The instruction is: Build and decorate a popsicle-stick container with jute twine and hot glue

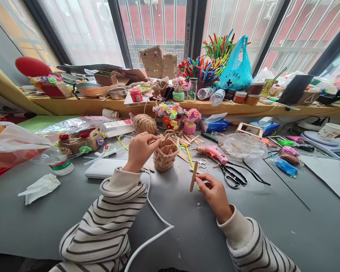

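A small twine-wrapped basket (pixel 166 155) stands on the grey table (pixel 73 211) in the middle. My left hand (pixel 140 151) is closed beside the basket's left rim, pinching something thin I cannot make out. My right hand (pixel 214 192) is nearer to me and pinches a wooden craft stick (pixel 193 176), held almost upright above the table. Both arms wear striped cream sleeves.
A twine ball (pixel 145 123), loose wooden sticks (pixel 187 141), a pink glue gun (pixel 212 153), black scissors (pixel 234 176) and a white power bank (pixel 103 168) with its cable lie around the basket. Pipe-cleaner flowers, jars and a blue bag (pixel 235 70) crowd the window ledge.
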Demonstrator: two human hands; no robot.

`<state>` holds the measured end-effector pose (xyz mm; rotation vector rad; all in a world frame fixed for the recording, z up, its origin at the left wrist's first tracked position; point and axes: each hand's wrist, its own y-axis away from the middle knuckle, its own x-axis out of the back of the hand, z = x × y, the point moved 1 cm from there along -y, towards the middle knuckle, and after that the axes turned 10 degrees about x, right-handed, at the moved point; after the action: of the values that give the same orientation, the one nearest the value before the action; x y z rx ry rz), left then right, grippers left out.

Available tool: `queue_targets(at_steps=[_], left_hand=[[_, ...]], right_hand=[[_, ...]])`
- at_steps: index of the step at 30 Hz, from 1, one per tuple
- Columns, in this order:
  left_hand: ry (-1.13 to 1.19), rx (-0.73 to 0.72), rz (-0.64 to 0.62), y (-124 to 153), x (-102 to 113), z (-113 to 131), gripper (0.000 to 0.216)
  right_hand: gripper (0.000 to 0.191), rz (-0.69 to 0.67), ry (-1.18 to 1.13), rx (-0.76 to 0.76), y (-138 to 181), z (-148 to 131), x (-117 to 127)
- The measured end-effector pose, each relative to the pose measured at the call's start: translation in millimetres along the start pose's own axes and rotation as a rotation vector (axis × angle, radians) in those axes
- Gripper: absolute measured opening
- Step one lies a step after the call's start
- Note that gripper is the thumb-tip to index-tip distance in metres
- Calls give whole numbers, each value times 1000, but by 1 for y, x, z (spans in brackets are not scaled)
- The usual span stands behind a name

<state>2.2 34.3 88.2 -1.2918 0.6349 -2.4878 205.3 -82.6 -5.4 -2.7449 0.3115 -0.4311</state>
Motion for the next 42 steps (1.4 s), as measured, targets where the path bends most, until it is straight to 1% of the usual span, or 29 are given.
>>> queue_targets(at_steps=[8, 15, 20, 24, 28, 31, 32, 34, 35, 36, 37, 38, 40, 41, 42], left_hand=[[168, 59, -36, -11, -6, -23, 25], [293, 123, -50, -4, -5, -39, 30], [327, 162, -42, -4, -1, -38, 34], [324, 164, -52, -12, -2, -34, 29], [328, 134, -120, -30, -7, -32, 25], [329, 106, -162, -38, -4, -29, 23], [326, 103, -149, -35, -1, -28, 23], [305, 99, -59, -19, 8, -21, 27], [290, 96, 37, -6, 12, -17, 27], [256, 62, 164, 11, 15, -11, 26], [257, 20, 192, 30, 15, -5, 24], [291, -37, 94, 48, 12, 1, 25], [315, -133, -271, 82, -2, 13, 28], [319, -141, -399, 95, -11, 17, 28], [336, -131, -497, 104, -20, 20, 28]], right_hand=[[24, 10, 25, -6, 0, 0, 0], [24, 0, 9, -30, 0, -1, 1], [24, 1, 5, -31, -1, -1, 0], [24, 7, 14, -25, -1, -1, 1], [23, -1, 25, -14, 0, -1, 1], [23, -7, 28, -6, -1, 0, 1], [23, -6, 26, -4, -1, 0, 1], [23, -6, 23, -2, 0, 0, 1], [23, -9, 24, -1, 0, 0, 0], [24, -12, 24, -1, 0, 0, 0], [24, -14, 26, -1, 0, -1, 0], [24, -14, 27, 0, 0, -2, 0], [24, -5, 24, 9, 0, -3, 0], [23, 3, 15, 19, 0, -4, 0], [23, 13, 2, 30, 0, -4, 0]])
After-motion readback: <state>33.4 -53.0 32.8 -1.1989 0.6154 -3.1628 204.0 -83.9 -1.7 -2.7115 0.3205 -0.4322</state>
